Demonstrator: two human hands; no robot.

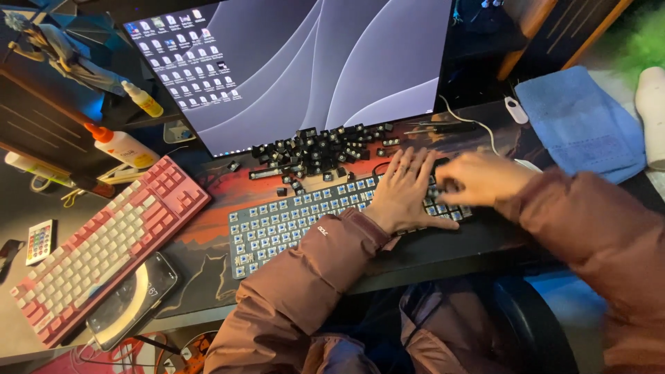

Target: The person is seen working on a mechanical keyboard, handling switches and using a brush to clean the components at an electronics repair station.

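A keyboard (291, 221) with its keycaps off, showing blue switches, lies on the desk mat in front of me. My left hand (405, 190) rests flat on its right part, fingers spread. My right hand (478, 179) is blurred at the keyboard's right end, fingers curled around something dark; I cannot tell what it is. A heap of black keycaps (318, 149) lies just behind the keyboard, below the monitor.
A pink and white keyboard (104, 246) lies at the left with a phone (135, 298) beside it. Glue bottles (121, 145), a small remote (40, 241), the monitor (305, 62) and a blue cloth (578, 121) ring the desk.
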